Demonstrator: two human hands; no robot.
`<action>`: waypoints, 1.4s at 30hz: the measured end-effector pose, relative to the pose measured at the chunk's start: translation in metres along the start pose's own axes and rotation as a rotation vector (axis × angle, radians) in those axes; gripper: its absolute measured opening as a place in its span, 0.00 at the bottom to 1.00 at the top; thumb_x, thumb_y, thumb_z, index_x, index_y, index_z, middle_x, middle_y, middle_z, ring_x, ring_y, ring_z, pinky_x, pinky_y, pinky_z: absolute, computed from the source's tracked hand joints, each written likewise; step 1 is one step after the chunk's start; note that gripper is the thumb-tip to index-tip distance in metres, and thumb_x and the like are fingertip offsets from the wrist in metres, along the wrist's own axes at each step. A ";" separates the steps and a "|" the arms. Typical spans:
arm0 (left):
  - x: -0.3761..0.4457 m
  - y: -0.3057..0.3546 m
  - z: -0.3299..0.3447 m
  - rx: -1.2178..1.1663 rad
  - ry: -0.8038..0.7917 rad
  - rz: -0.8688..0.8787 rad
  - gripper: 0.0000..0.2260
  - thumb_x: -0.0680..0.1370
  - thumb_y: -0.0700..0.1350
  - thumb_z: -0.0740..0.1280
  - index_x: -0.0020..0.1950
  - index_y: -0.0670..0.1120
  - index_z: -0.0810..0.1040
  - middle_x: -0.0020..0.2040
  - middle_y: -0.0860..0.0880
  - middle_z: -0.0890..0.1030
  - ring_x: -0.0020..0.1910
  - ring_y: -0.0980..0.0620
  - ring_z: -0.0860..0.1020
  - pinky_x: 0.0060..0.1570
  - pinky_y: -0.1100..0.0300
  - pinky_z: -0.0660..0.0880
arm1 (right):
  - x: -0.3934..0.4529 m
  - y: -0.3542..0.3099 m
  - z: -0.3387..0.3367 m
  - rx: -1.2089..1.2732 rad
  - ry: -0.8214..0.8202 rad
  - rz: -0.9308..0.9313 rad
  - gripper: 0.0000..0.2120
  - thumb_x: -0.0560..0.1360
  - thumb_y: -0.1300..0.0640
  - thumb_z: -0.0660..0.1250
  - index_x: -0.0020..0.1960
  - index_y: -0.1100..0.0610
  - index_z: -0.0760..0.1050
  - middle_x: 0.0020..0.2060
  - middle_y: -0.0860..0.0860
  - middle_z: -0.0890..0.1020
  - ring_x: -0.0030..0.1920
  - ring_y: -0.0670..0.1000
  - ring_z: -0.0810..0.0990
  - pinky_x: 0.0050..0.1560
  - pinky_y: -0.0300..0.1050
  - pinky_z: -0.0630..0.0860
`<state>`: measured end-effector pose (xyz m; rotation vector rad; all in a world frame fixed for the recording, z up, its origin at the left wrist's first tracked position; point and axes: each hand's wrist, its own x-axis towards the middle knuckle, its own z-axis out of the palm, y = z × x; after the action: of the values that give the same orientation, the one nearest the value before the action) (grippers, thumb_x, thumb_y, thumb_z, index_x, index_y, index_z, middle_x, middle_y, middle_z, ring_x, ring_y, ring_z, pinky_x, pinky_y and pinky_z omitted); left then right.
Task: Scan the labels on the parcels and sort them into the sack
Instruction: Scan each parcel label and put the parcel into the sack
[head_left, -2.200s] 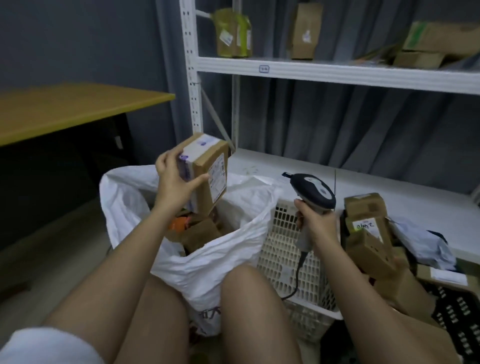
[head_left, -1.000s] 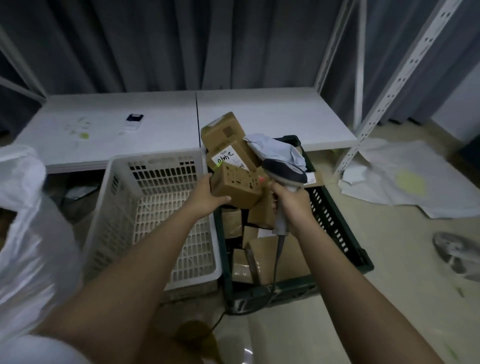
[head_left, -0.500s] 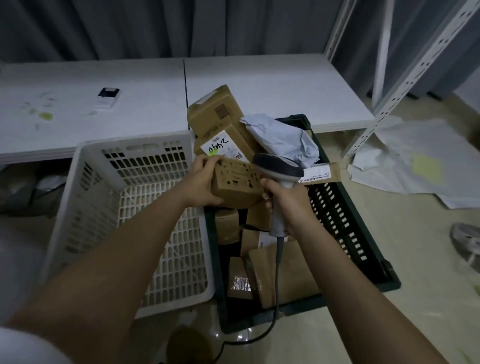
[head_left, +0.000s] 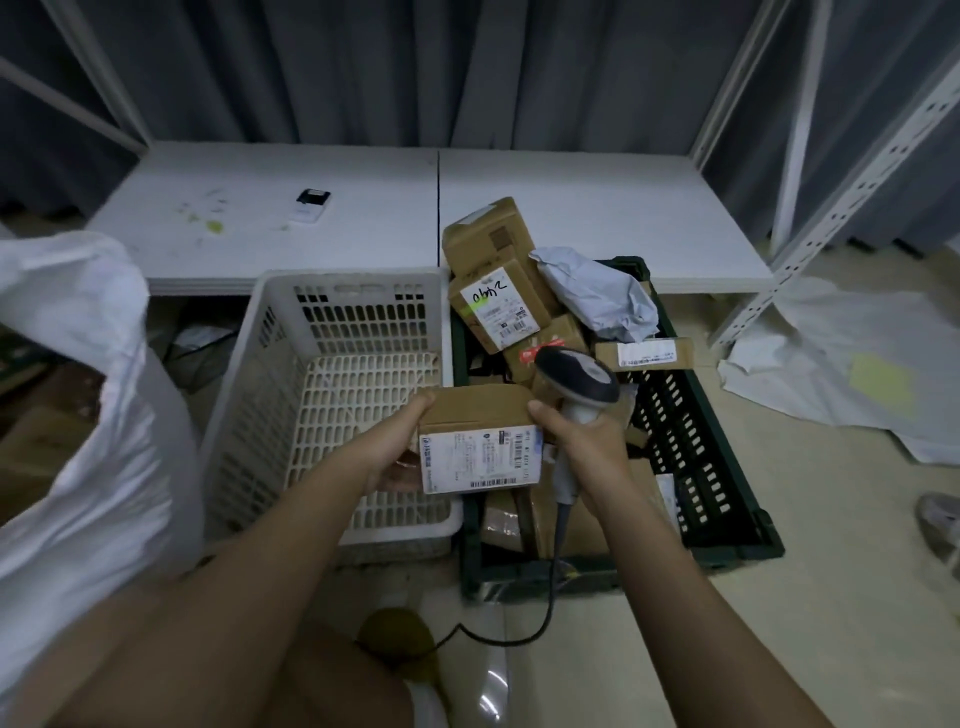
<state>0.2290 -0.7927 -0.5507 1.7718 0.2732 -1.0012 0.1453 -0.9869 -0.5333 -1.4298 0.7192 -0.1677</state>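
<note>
My left hand (head_left: 397, 451) grips a small cardboard parcel (head_left: 480, 437) by its left side, its white barcode label turned up toward me. My right hand (head_left: 576, 441) holds the grey barcode scanner (head_left: 577, 382) by its handle, thumb resting against the parcel's right edge. The parcel hangs between the white basket (head_left: 343, 291) and the dark green crate (head_left: 727, 499). Several more brown parcels (head_left: 496, 306) and a grey mailer bag (head_left: 597, 293) are piled in the crate. The white sack (head_left: 78, 395) stands at the left edge.
A low white shelf board (head_left: 363, 213) runs behind the basket and crate, with a small black-and-white device (head_left: 311, 203) on it. White rack posts (head_left: 852, 187) rise at the right. Crumpled white sheets (head_left: 857, 374) lie on the floor. The scanner cable (head_left: 550, 592) trails down by my knees.
My left hand has lifted the parcel out of the crate pile toward me and turned it label-up. The right hand with the scanner stayed beside it. The view tilted back toward the sack.
</note>
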 end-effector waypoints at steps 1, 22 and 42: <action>-0.004 -0.005 0.001 -0.007 0.028 0.009 0.27 0.78 0.68 0.50 0.55 0.49 0.77 0.47 0.42 0.81 0.48 0.45 0.80 0.50 0.51 0.79 | -0.009 0.002 0.004 -0.003 -0.016 -0.001 0.10 0.71 0.61 0.76 0.37 0.54 0.76 0.31 0.44 0.82 0.34 0.43 0.81 0.40 0.38 0.79; -0.021 -0.020 -0.015 0.986 0.134 0.458 0.47 0.67 0.63 0.73 0.78 0.52 0.51 0.67 0.45 0.67 0.61 0.45 0.70 0.58 0.52 0.72 | -0.031 0.007 0.028 -0.088 -0.091 -0.024 0.13 0.69 0.62 0.77 0.51 0.60 0.78 0.44 0.52 0.83 0.44 0.48 0.82 0.38 0.35 0.76; -0.004 -0.033 -0.021 -0.237 0.111 0.347 0.26 0.75 0.41 0.71 0.71 0.51 0.67 0.61 0.52 0.77 0.56 0.53 0.77 0.53 0.59 0.73 | -0.068 0.000 0.011 -0.168 -0.251 -0.187 0.09 0.70 0.62 0.77 0.42 0.53 0.78 0.28 0.38 0.80 0.31 0.35 0.78 0.33 0.30 0.72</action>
<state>0.2171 -0.7591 -0.5677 1.5918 0.1398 -0.5983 0.0979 -0.9430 -0.5097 -1.6449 0.4003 -0.0717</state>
